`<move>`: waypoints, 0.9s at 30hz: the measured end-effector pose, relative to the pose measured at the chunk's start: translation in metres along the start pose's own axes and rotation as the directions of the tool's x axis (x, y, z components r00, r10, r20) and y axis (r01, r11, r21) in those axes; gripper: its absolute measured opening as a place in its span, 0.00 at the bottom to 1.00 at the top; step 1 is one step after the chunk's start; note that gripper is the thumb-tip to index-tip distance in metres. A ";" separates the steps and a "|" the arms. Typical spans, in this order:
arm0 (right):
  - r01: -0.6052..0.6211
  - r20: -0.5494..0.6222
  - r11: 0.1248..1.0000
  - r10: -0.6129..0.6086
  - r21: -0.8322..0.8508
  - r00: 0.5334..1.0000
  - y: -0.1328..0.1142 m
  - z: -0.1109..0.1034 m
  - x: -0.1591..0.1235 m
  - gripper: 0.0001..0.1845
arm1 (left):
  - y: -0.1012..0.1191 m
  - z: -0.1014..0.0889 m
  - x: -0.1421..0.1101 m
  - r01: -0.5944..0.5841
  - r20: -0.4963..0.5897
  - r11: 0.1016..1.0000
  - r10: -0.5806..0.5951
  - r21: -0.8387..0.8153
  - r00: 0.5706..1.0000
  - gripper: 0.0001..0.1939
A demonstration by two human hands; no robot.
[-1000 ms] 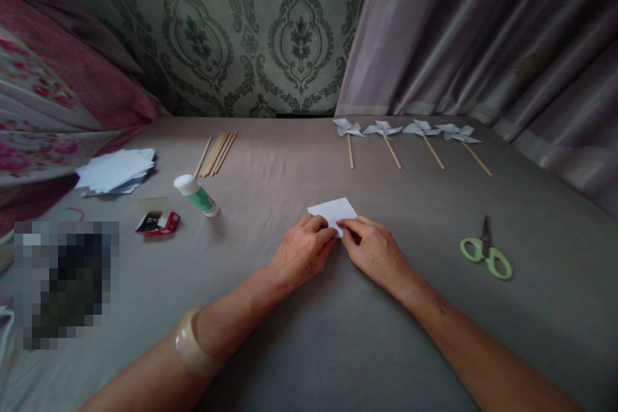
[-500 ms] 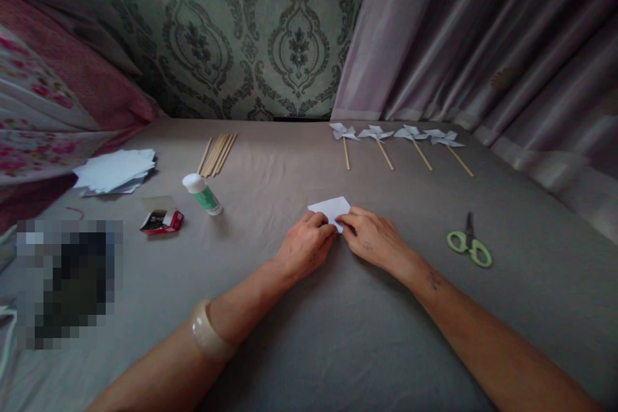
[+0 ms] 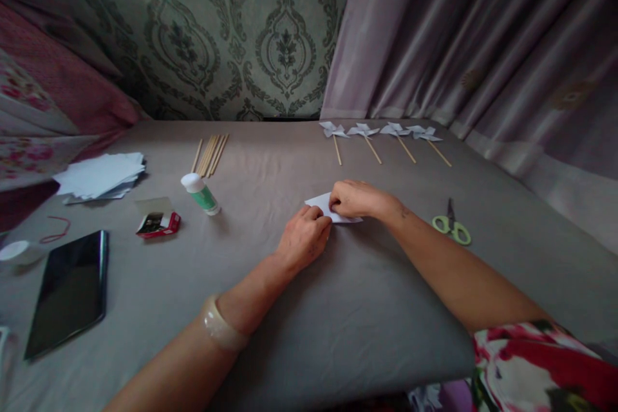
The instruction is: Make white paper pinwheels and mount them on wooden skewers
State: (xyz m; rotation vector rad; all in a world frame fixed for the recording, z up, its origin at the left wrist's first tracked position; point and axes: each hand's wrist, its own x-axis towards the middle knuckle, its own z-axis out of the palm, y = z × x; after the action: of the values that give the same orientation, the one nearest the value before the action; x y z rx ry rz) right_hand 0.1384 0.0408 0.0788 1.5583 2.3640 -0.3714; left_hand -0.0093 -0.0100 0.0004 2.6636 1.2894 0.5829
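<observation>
A small folded white paper (image 3: 320, 203) lies on the grey sheet in the middle. My left hand (image 3: 303, 239) curls its fingers onto the paper's near left corner. Lying across the top of the paper, my right hand (image 3: 355, 199) presses down on it with fingers bent together. Most of the paper is hidden under both hands.
Green scissors (image 3: 451, 226) lie right of the hands. Several paper pinwheels on sticks (image 3: 376, 137) line the back. A glue stick (image 3: 200, 192), wooden sticks (image 3: 210, 154), a small red box (image 3: 158, 224), a paper stack (image 3: 99, 176) and a dark tablet (image 3: 67, 291) lie left.
My right hand has moved from the paper's near corner up over its top. The view has shifted, so the table things sit further left.
</observation>
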 end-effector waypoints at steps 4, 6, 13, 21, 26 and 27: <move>-0.002 0.014 1.000 0.002 0.009 1.000 -0.002 -0.001 0.003 0.15 | 0.001 -0.002 0.000 -0.024 -0.013 0.999 0.024 0.039 1.000 0.15; 0.001 0.011 1.000 -0.001 0.018 1.000 0.000 0.000 0.004 0.15 | 0.001 -0.003 0.000 -0.033 -0.002 0.998 0.033 0.060 0.999 0.15; 0.144 -0.080 0.961 -0.129 0.236 0.988 0.024 0.018 0.008 0.13 | 0.004 -0.004 -0.001 0.007 0.012 0.996 -0.008 0.094 1.000 0.11; 0.126 -0.318 0.725 0.133 0.678 0.939 0.061 0.048 -0.014 0.15 | 0.004 -0.004 -0.002 0.071 -0.001 0.994 -0.071 0.086 0.997 0.09; -0.020 -0.235 0.656 0.298 0.754 0.925 0.070 0.076 -0.016 0.14 | 0.005 -0.005 -0.001 0.103 -0.010 0.991 -0.103 0.090 0.995 0.09; -0.026 -0.233 0.661 0.301 0.750 0.925 0.070 0.080 -0.015 0.13 | 0.005 -0.006 -0.001 0.110 -0.010 0.989 -0.110 0.099 0.994 0.09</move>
State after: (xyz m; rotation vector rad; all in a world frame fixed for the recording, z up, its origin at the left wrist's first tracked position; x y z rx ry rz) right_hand 0.2164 0.0253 0.0064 2.3384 2.4097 -1.2430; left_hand -0.0085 -0.0136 0.0066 2.6481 1.4931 0.5244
